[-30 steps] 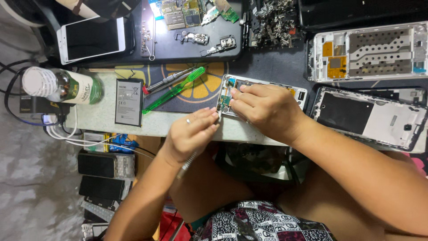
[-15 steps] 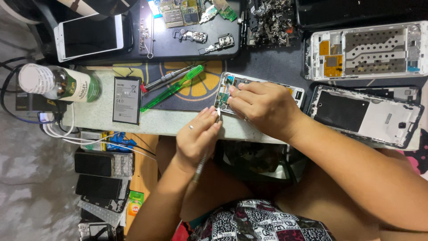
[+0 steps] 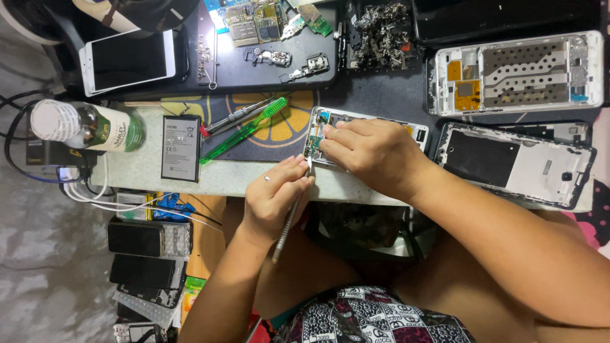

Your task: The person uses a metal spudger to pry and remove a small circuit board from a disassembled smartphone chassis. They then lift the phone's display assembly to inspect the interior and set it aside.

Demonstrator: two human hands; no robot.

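Note:
An opened phone point(image 3: 327, 127) with its circuit board showing lies on the pale bench top point(image 3: 241, 178). My right hand point(image 3: 372, 152) rests over it and holds it down, fingertips at its left end. My left hand point(image 3: 273, 197) grips a thin metal screwdriver point(image 3: 287, 225) like a pen. The tool's tip meets the phone's lower left corner, and its shaft runs down past my wrist. A ring is on one left finger.
A green toothbrush point(image 3: 244, 130), a flat battery point(image 3: 180, 147) and a capped bottle point(image 3: 89, 125) lie left of the phone. Phone frames point(image 3: 518, 70), point(image 3: 518, 164) sit at right, a dark tray point(image 3: 267, 60) of parts behind. More phones point(image 3: 146, 254) lie on the floor.
My left hand has moved up and right, bringing the screwdriver tip against the phone's lower left corner. My right hand has stayed on the phone.

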